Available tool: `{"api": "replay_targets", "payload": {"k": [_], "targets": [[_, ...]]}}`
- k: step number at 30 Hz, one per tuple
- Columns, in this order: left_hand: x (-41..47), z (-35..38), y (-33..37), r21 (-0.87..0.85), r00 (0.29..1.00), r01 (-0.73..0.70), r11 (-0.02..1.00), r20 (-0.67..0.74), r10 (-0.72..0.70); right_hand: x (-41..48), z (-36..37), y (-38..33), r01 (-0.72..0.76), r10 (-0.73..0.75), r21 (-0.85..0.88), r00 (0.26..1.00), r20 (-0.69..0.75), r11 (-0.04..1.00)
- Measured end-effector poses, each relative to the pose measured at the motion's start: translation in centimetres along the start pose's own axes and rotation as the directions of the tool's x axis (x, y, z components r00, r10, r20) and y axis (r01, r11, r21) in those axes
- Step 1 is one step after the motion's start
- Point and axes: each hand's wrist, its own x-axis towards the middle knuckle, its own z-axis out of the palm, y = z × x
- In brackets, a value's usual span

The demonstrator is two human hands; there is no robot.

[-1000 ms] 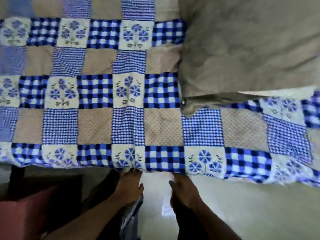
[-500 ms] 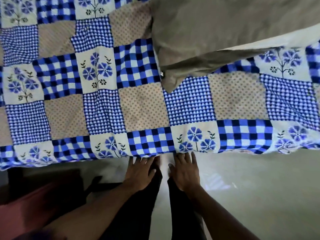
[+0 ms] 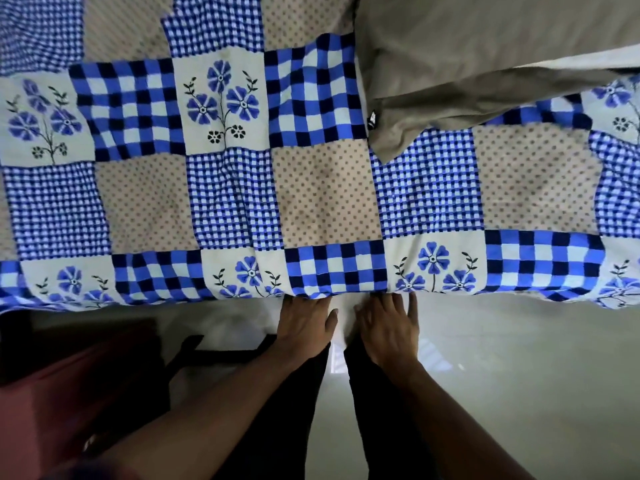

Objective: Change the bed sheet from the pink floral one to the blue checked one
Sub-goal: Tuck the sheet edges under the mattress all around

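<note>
The blue checked sheet (image 3: 322, 199), a patchwork of gingham, dotted beige and blue-flower squares, lies spread over the bed and fills the upper half of the view. Its near edge hangs over the bed's side. My left hand (image 3: 304, 323) and my right hand (image 3: 388, 323) are side by side just below that edge, palms down, fingers straight, fingertips tucked under the hem. The fingertips are hidden by the cloth. No pink floral sheet is in view.
A grey-brown pillow (image 3: 485, 53) lies on the sheet at the upper right. A reddish box (image 3: 52, 393) and a dark bag strap (image 3: 194, 351) sit on the pale floor (image 3: 519, 375) at the lower left. My dark trouser legs stand below my hands.
The view has closed in on the bed's near edge. Both hands have gone from gripping the hem to lying flat with straight fingers at the sheet's edge.
</note>
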Motion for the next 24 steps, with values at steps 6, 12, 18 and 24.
{"api": "replay_targets", "payload": {"k": [6,12,18,24], "targets": [[-0.3,0.5,0.4,-0.078,0.997,0.012,0.997,-0.078,-0.018,1.0,0.2,0.5,0.020,-0.021,-0.016,0.999,-0.038,1.000],[-2.4,1.7,1.4,-0.094,0.956,-0.229,0.969,-0.211,0.205,1.0,0.5,1.8,0.108,-0.108,-0.003,0.992,-0.060,0.994],[0.0,2.4,2.1,-0.015,0.990,-0.044,0.999,-0.138,0.041,1.2,1.3,5.1,0.259,-0.259,-0.058,0.966,0.003,0.964],[1.2,1.8,5.0,0.062,0.986,0.126,0.990,-0.121,-0.118,1.4,0.7,6.7,0.384,-0.373,0.064,0.918,-0.135,0.921]]}}
